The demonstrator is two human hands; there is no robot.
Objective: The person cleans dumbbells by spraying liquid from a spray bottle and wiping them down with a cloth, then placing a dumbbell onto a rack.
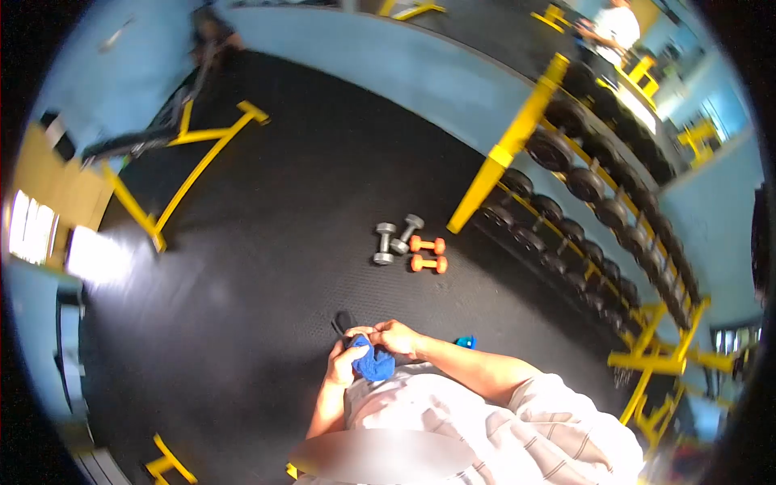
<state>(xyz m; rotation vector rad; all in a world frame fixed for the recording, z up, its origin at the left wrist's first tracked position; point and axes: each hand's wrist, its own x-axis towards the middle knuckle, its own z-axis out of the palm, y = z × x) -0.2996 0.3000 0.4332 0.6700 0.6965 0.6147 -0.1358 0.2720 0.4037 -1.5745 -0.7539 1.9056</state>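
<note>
A bunched blue cloth [373,361] hangs between my hands in front of my light striped shirt. My left hand [343,362] has its fingers wrapped on the cloth's left side. At the cloth's upper edge, my right hand [394,336] is closed in a pinch, its fingertips meeting those of my left hand. Just beyond the hands a dark shoe tip [343,321] shows over the black floor.
Two grey dumbbells [385,243] and two orange dumbbells [428,263] lie on the black mat. A yellow rack [503,153] of black dumbbells stands right, a yellow-framed bench [204,136] left. A teal object [466,342] is near my right forearm. A person [616,32] shows at top right.
</note>
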